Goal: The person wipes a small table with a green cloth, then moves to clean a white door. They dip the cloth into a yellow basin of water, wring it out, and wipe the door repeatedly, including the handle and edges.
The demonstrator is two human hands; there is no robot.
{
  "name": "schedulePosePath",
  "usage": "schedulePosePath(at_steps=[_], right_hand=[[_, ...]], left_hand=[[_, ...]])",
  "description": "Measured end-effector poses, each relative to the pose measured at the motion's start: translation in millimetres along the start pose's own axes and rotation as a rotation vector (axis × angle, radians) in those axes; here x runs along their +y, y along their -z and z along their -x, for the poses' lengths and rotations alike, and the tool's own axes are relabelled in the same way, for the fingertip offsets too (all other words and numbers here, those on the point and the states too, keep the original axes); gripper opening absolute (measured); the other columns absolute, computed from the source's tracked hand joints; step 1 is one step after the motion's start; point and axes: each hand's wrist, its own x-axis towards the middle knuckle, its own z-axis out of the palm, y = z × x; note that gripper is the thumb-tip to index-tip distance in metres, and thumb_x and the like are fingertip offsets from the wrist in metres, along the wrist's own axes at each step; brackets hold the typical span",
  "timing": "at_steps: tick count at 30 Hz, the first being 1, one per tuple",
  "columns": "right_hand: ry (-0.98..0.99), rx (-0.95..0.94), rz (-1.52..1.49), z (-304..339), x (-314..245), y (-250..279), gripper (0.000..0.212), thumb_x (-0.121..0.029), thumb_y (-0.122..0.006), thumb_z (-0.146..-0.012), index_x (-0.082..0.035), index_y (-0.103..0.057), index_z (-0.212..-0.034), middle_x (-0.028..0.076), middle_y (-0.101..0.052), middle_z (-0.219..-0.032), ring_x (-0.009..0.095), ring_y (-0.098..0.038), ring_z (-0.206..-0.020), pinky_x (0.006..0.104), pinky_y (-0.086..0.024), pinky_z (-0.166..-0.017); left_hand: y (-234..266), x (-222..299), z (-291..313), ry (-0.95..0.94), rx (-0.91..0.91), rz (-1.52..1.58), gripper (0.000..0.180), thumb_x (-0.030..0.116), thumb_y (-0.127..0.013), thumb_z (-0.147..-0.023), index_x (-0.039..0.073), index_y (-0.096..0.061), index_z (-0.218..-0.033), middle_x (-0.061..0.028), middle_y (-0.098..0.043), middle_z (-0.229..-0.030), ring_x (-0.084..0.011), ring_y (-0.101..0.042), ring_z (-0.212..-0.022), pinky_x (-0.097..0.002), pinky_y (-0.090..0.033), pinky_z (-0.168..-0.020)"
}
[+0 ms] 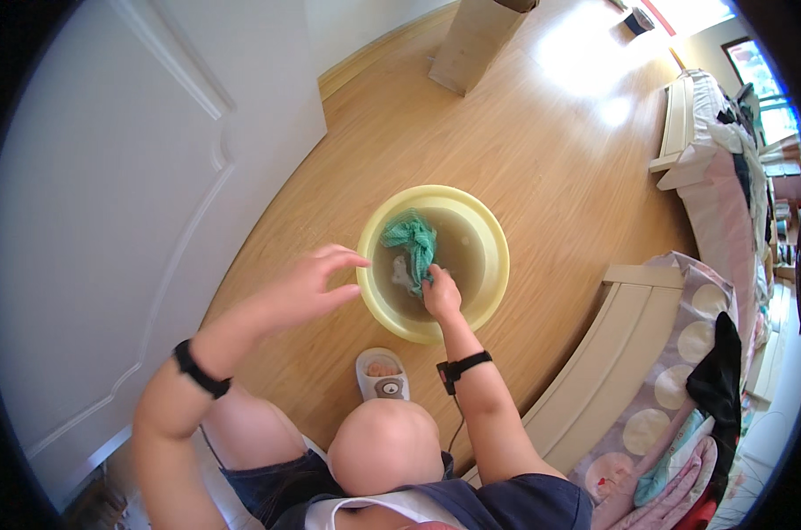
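A pale yellow basin (499, 265) of murky greyish water (471, 274) stands on the wooden floor in front of me. My right hand (442, 293) reaches into it, fingers closed on the lower end of a wet green cloth (411, 235). The cloth is bunched and twisted, partly at the water's surface on the basin's left side. Whitish suds or another pale thing lies beside it; I cannot make out which. My left hand (325, 278) is at the basin's left rim, thumb and fingers apart, holding nothing.
A white door (153, 177) fills the left side. Beyond the basin, a brown paper bag (480, 44) stands by the wall. To the right are cream bed ends (586, 344) with bedding and clothes (683, 450). My slippered foot (383, 375) is just below the basin.
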Motion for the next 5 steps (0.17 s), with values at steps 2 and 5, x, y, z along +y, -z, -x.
schedulePosePath(at_steps=[2, 5], right_hand=[[-0.155, -0.054, -0.071, -10, 3, 6, 0.028, -0.016, -0.061, -0.085, -0.011, -0.063, -0.113, 0.019, -0.065, -0.112, 0.037, -0.064, -0.102, 0.048, -0.052, -0.088], [-0.555, 0.232, -0.14, -15, 2, 7, 0.042, -0.013, -0.064, -0.082, -0.005, -0.062, -0.123, 0.022, -0.068, -0.112, 0.037, -0.065, -0.107, 0.0441, -0.051, -0.092]], left_hand=[[-43, -16, -39, 0.231, -0.177, 0.505, 0.036, 0.021, -0.058, -0.098, 0.008, -0.058, -0.132, -0.0077, -0.057, -0.135, -0.0218, -0.053, -0.123, -0.0392, -0.04, -0.107], [-89, -37, -70, 0.212, -0.226, 0.58, 0.038, 0.025, -0.056, -0.101, 0.01, -0.055, -0.137, -0.004, -0.06, -0.131, -0.0175, -0.053, -0.122, -0.0384, -0.041, -0.106]])
